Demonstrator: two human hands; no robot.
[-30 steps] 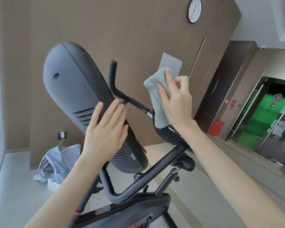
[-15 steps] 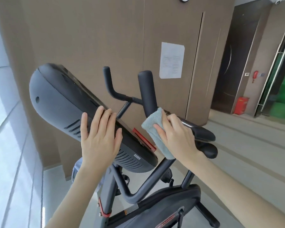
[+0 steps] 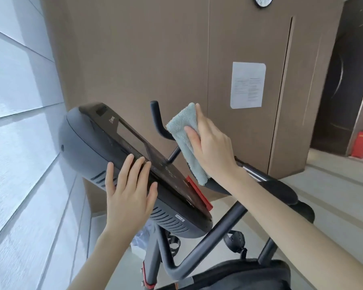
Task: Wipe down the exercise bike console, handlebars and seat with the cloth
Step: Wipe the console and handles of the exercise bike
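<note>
The right hand (image 3: 213, 151) grips the pale blue terry cloth (image 3: 182, 130), now raised from the base of the black tubular handlebar (image 3: 216, 187) over its upright. The left hand (image 3: 130, 193), fingers straight, braces the black plastic console (image 3: 105, 139). The handlebar wipe appears to be continuing.

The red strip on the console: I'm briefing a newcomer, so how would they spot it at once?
Find the dark console tilted across the middle, with the left hand flat on it. Follow its glossy face down toward the lower right, below the hanging blue cloth. The red strip slants there, the only red on that face.
</note>
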